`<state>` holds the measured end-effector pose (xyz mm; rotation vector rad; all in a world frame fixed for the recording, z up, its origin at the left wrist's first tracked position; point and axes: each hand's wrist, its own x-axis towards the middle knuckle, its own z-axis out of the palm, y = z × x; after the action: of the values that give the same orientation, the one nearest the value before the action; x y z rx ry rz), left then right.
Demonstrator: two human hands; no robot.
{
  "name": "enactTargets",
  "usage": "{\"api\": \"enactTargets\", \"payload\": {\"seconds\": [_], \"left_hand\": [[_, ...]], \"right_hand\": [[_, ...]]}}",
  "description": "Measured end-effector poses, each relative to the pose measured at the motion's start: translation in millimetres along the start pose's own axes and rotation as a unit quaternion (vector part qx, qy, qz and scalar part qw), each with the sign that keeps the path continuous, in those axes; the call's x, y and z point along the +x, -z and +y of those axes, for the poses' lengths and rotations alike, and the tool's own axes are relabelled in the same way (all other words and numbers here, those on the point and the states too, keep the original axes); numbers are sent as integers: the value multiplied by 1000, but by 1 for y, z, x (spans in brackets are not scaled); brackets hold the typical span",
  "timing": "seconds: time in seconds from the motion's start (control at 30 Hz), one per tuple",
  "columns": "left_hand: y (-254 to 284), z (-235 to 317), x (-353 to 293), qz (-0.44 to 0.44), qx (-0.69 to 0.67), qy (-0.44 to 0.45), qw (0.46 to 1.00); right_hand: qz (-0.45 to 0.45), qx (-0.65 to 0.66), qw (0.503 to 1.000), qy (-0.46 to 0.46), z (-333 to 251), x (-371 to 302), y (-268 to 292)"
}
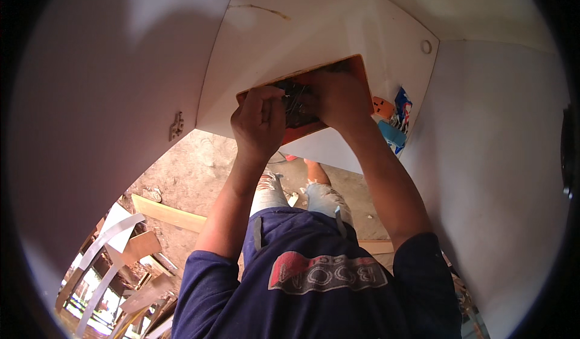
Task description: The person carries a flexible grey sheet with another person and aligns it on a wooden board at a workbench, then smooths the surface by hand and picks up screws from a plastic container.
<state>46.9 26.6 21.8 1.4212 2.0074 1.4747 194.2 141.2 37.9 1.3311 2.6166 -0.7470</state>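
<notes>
An orange-red, shallow open box (366, 86) lies tilted on a white shelf panel (302, 31) in front of me. Dark, thin metal-looking pieces (296, 102) fill part of it, too shaded to name. My left hand (260, 124) is at the box's left end, its fingers curled in and the fingertips close together. Whatever those fingers hold, if anything, is too small to tell. Reaching into the box from the right, my right hand (343, 100) rests among the dark pieces. Shadow and the hand itself hide its fingertips.
Right of the box sit an orange piece with dark slots (382, 107), a blue packet (402, 101) and a light-blue item (393, 135). White panels rise on both sides; a metal hinge (176, 126) is on the left one. Below lie a wooden strip (169, 213) and board scraps (142, 246).
</notes>
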Motion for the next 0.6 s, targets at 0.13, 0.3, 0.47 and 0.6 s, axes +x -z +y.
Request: {"api": "enactTargets", "payload": {"seconds": [0.13,0.3,0.47,0.6], "left_hand": [[2,2,-1,-4,1,30,1000],[1,6,-1,1,-9,49,999],[0,-1,-1,1,-4,11,1000],[-2,-6,-5,13,-12,5,1000]], "right_hand": [[-56,-39,997,-26,7,2,-6],[-80,-40,994,-70,10,-11,13],[-23,-23,996,-78,-1,3,0],[32,-9,993,-117,1,-4,-5]]}}
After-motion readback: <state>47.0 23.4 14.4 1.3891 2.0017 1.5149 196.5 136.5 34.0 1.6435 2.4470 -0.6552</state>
